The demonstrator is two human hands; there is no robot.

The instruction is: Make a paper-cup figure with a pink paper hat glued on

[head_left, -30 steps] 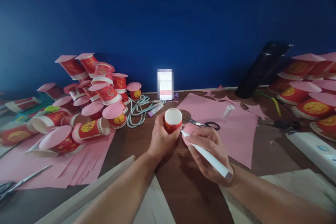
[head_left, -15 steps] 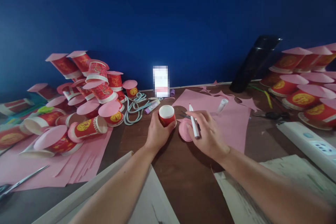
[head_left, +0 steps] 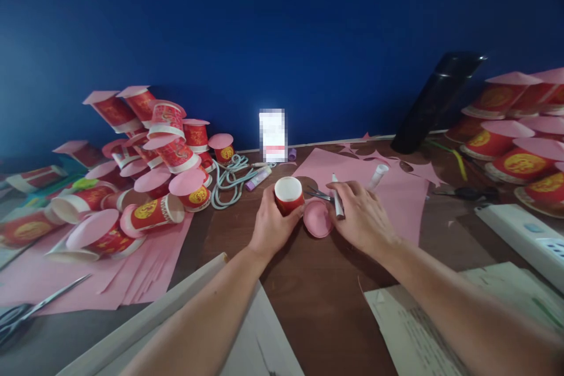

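Observation:
My left hand [head_left: 274, 224] is wrapped round a red paper cup [head_left: 288, 195], which stands upright with its white inside facing up. To its right, my right hand [head_left: 363, 214] is closed on a slim white marker pen [head_left: 337, 195], held steeply between thumb and fingers. A round pink paper piece [head_left: 318, 220] lies on the table between the hands, close to my right thumb. Behind it, the blades of small scissors [head_left: 318, 192] point left; their handles are hidden by my right hand.
Red cups with pink discs [head_left: 167, 153] are heaped at left; more cups [head_left: 520, 161] stand at right. A black flask [head_left: 436, 103] leans at the wall. Pink paper [head_left: 405, 205], a glue stick [head_left: 259, 178], large scissors [head_left: 48, 302] and a power strip [head_left: 515, 241] lie around.
The pen has shifted slightly right and its upper end now leans less to the left. My right hand has moved off the pink round piece, showing more of it. The view has shifted slightly.

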